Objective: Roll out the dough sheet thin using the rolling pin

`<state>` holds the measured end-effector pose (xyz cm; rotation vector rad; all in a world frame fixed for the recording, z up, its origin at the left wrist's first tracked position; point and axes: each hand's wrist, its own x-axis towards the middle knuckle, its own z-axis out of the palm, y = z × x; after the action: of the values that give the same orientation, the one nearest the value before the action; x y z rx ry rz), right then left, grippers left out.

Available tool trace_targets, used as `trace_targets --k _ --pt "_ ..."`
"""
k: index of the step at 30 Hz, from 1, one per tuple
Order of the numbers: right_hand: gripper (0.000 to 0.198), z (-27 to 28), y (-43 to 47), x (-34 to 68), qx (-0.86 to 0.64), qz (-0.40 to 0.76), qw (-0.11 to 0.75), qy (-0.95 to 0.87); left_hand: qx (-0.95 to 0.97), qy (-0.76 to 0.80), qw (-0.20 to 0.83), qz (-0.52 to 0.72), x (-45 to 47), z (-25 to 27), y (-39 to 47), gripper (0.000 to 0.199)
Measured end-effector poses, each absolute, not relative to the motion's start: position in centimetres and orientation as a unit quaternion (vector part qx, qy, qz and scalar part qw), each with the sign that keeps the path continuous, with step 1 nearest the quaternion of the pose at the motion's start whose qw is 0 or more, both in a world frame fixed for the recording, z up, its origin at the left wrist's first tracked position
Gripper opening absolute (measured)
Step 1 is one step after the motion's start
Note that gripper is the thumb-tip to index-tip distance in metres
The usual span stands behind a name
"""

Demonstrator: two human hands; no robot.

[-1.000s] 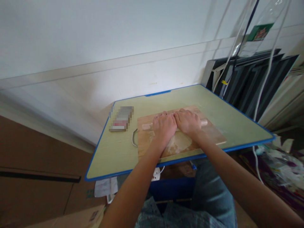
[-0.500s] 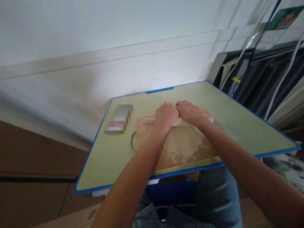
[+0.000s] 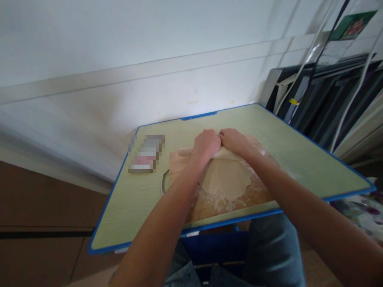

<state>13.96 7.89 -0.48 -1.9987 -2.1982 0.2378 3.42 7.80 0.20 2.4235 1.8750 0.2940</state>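
Rolling pin [image 3: 185, 152] lies crosswise on the wooden board [image 3: 206, 207], toward its far side, as I see it over the head camera. Long axis runs left to right, nearly level in view, square to the reach of the arms; one end points left, clear of the left wrist. Right end harder to make out past the other wrist. Looks pale, slim and round-ended; middle mostly covered. Left hand [image 3: 207, 142] and right hand [image 3: 235, 139] sit close together over it, fingers curled down and closed around the pin; fingertips hidden from me. Dough sheet [image 3: 229, 179], flat, creamy, uneven at the rim, spreads on the near side, loose flour [image 3: 220, 201] below it. Board rests on the green, blue-edged table [image 3: 125, 215].
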Motion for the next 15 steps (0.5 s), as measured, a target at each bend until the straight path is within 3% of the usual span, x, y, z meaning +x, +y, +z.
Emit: trace_targets --k 15 --pt "0.039 0.1 1.0 13.6 -0.625 -0.035 0.086 -0.775 0.825 0.556 -0.067 0.077 2.0 0.3 1.3 0.043"
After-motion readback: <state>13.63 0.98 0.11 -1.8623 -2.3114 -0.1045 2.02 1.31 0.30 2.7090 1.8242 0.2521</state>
